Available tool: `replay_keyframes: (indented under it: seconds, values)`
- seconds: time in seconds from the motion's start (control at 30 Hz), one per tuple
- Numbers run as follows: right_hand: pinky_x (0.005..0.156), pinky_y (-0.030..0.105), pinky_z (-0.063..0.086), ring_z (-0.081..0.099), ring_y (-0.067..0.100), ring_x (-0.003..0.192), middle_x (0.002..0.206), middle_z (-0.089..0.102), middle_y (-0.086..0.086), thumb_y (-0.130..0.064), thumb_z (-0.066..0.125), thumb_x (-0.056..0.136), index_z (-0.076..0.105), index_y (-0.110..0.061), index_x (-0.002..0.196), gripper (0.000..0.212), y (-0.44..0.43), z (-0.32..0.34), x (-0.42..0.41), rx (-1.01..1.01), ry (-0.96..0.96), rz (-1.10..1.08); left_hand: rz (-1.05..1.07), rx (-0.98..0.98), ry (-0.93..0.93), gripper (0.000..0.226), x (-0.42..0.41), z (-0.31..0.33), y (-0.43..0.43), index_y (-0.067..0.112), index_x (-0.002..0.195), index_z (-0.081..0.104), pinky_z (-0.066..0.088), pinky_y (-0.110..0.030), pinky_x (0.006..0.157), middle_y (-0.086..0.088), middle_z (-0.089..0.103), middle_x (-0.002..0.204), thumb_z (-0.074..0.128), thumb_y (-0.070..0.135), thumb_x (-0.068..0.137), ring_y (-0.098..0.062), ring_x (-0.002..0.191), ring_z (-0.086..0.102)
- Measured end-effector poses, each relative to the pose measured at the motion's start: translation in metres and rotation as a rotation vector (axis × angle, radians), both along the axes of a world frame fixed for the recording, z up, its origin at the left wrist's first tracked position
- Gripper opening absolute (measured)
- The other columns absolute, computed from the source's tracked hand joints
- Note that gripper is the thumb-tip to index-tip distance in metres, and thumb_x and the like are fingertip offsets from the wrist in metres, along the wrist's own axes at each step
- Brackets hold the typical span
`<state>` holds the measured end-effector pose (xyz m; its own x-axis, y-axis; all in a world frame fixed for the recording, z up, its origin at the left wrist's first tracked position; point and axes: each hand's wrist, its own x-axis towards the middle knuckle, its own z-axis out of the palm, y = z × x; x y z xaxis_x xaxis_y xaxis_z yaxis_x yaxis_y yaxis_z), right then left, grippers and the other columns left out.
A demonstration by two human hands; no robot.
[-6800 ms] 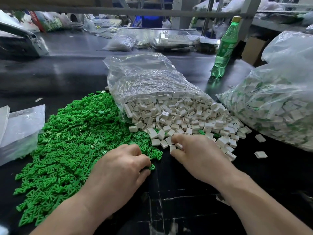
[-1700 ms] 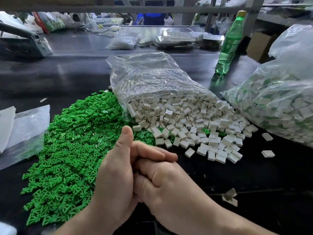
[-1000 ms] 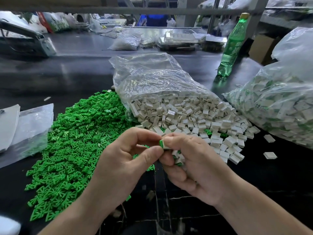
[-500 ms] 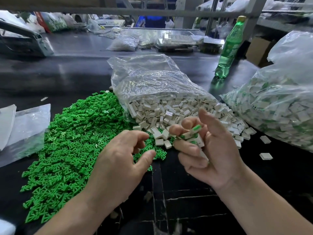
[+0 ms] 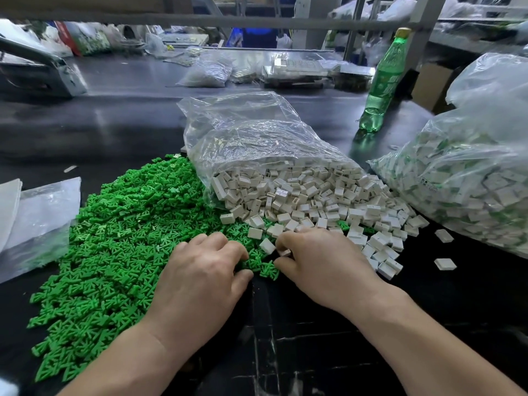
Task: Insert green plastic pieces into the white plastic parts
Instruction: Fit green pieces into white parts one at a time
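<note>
Right hand (image 5: 323,261) pinches a white part (image 5: 285,252); left hand (image 5: 205,270) curls into green pieces (image 5: 114,238), hold unclear. Side bag (image 5: 471,190) looks assembled; big piles to go.

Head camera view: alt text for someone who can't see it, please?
On a black table, the left hand rests on a heap of green pieces while the right hand pinches a white part near a clear bag spilling more.

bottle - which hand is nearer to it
Right. The right hand is at the near edge of the white parts, below and left of the bottle; the left hand lies farther left, on the green pieces.
</note>
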<state>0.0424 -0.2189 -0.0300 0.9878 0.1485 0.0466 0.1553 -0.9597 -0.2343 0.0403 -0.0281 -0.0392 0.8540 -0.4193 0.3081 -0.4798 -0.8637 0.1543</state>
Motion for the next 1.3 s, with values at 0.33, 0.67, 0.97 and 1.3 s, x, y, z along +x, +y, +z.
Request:
replay_keyframes:
  seconds: [0.33,0.67,0.97,1.3]
  values:
    - [0.078,0.039,0.054,0.059,0.023,0.096,0.102,0.064,-0.003,-0.044,0.051,0.099,0.054,-0.028,0.121,0.027,-0.004,0.007,-0.01,-0.016,0.043,-0.037,-0.008,-0.008,-0.011,0.033,-0.002,0.002,0.005,0.023,0.112,0.072,0.051,-0.039,0.073,0.008,0.064,0.086,0.071,0.04,0.084,-0.019,0.082,0.061]
    - [0.075,0.037,0.053,0.059,0.022,0.085,0.086,0.061,-0.003,-0.036,0.055,0.094,0.061,-0.023,0.097,0.015,-0.003,0.003,-0.008,0.0,-0.022,-0.012,-0.156,0.028,-0.017,0.021,-0.001,0.0,-0.006,0.027,0.092,0.075,0.046,-0.038,0.075,0.006,0.06,0.091,0.074,0.044,0.08,-0.018,0.087,0.055]
    - [0.035,0.02,0.031,0.045,0.011,0.043,0.063,0.06,0.004,-0.013,0.059,0.096,0.078,-0.018,0.099,0.019,-0.013,0.012,-0.012,1.336,0.43,-0.24,-0.144,-0.169,-0.032,0.007,-0.004,0.004,-0.006,0.019,0.079,0.06,0.046,-0.032,0.074,0.008,0.06,0.078,0.064,0.024,0.081,-0.015,0.075,0.056]
    - [0.029,0.016,0.031,0.043,0.009,0.045,0.072,0.055,0.007,-0.02,0.062,0.086,0.058,-0.005,0.097,0.019,-0.01,0.018,-0.013,1.855,0.776,-0.193,-0.172,-0.051,0.041,0.029,-0.007,0.002,-0.004,0.024,0.105,0.075,0.049,-0.032,0.071,0.005,0.061,0.088,0.078,0.038,0.079,-0.018,0.083,0.057]
